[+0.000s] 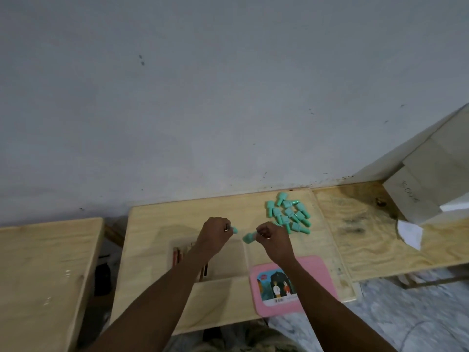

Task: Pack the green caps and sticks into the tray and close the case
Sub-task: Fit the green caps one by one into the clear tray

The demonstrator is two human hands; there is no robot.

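My left hand [215,231] is closed on a small green piece [234,229] that pokes out from its fingers. My right hand [270,235] pinches a green cap [248,237], held a little apart from the left one. Both hands hover above a clear tray [228,260] on the wooden table [157,224]; several brownish sticks [177,255] lie at the tray's left side, partly hidden by my left arm. A pile of several green caps [289,214] lies on the table behind my right hand. The pink case lid [317,270] with a picture label lies under my right forearm.
A second wooden table [43,270] stands to the left across a gap. At the right, plywood [375,224] carries a white box [426,184] and a scrap of white paper [411,236]. A grey wall rises right behind the table.
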